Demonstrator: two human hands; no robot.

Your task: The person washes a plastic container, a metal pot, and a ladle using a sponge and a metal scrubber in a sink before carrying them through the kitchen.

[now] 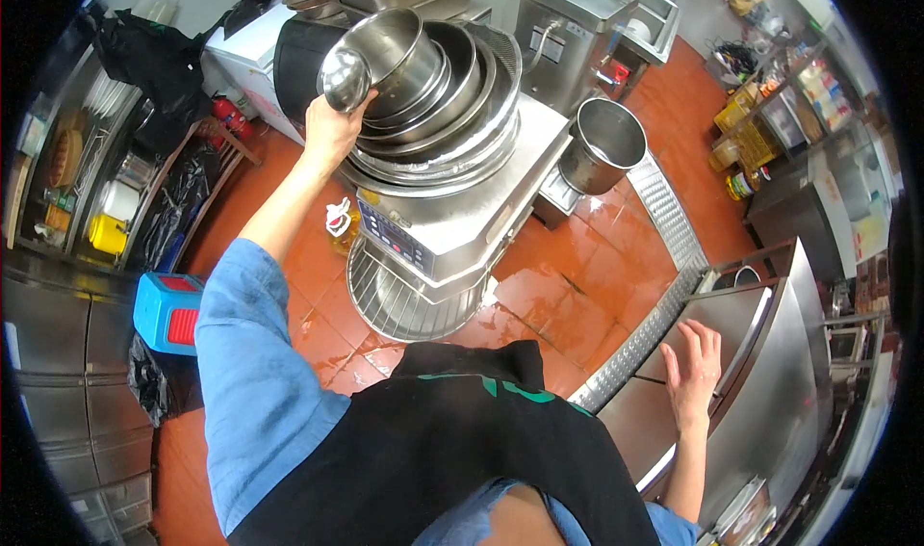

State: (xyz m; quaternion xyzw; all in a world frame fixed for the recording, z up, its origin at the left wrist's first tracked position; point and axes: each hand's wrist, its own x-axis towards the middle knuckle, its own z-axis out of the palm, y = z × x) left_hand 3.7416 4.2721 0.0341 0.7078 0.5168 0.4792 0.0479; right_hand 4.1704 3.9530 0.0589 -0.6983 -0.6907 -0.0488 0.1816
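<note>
My left hand (333, 128) is closed on a shiny round metal ladle or bowl (346, 79), held at the left edge of a stack of nested metal bowls and pots (426, 84). The stack rests on top of a steel floor-standing mixer (462, 221) with a control panel and a wire guard over its bowl (419, 293). My right hand (693, 369) is empty, fingers apart, above or beside a stainless steel cabinet (722, 322); whether it touches the metal I cannot tell.
A deep steel pot (603, 146) stands right of the mixer. An oil bottle (343, 227) is on the wet tiled floor, a blue and red stool (168, 313) at the left. A metal drain cover (664, 210) runs along the right. Shelves (108, 134) line the left wall.
</note>
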